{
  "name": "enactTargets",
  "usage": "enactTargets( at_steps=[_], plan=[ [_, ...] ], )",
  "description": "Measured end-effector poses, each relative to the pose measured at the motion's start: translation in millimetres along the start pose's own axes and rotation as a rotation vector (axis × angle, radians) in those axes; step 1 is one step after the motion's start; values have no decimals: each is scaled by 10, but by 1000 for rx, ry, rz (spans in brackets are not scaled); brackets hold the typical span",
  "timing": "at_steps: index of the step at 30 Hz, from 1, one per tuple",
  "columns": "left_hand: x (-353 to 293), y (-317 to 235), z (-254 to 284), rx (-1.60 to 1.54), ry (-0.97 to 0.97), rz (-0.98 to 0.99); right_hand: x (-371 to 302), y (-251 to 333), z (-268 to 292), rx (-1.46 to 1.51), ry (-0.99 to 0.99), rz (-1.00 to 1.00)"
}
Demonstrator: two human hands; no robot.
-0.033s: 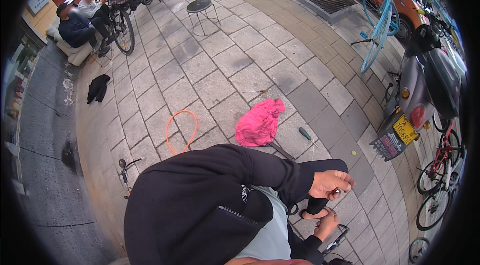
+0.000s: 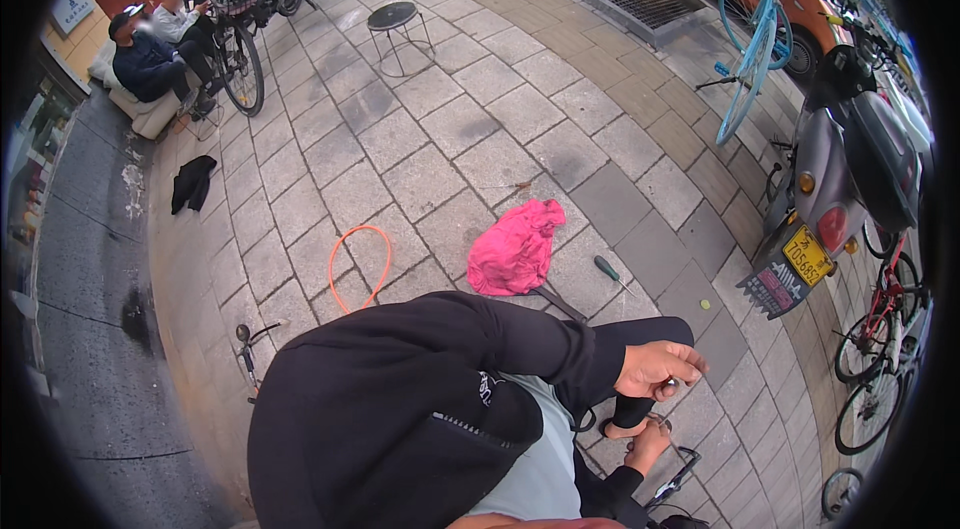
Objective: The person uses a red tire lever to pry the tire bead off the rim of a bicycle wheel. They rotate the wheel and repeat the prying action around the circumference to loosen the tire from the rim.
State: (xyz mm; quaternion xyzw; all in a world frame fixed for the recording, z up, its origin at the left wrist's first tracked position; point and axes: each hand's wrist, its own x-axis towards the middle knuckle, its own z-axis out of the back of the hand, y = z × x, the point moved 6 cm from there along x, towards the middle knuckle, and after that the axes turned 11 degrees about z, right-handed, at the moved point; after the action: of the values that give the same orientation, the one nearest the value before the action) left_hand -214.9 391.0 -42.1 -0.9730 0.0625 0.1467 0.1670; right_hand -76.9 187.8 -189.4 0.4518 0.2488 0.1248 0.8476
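My left hand [image 2: 660, 369] is held over my bent knee with its fingers curled. A small shiny metal piece [image 2: 672, 382] shows between its thumb and fingers; its kind is too small to tell. Just below, my right hand [image 2: 648, 446] is closed in a pinch near my bare ankle, and what it holds is too small to make out. Beside the right hand lies a thin black-framed object [image 2: 683, 474], partly hidden by my sleeve. On the paving ahead are a pink cloth [image 2: 515, 251] and a green-handled screwdriver [image 2: 606, 268].
An orange cable loop [image 2: 388, 264] and a black garment [image 2: 193, 184] lie on the paving. A round stool [image 2: 392, 16] stands ahead. Two people sit at the far left beside a bicycle [image 2: 241, 69]. A scooter [image 2: 835, 179], a blue bicycle [image 2: 750, 59] and an orange car are at right.
The whole view has shifted very slightly. Both hands keep the same pose and place.
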Motion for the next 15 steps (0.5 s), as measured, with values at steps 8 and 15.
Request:
enactTargets(
  at_steps=[8, 15],
  plan=[
    [47, -16, 30, 34, 41, 44, -599, -1146, -1051, -510, 911, 36],
    [-1, -15, -191, 51, 119, 46, -827, -1961, -1281, 97, 798, -265]
  ],
)
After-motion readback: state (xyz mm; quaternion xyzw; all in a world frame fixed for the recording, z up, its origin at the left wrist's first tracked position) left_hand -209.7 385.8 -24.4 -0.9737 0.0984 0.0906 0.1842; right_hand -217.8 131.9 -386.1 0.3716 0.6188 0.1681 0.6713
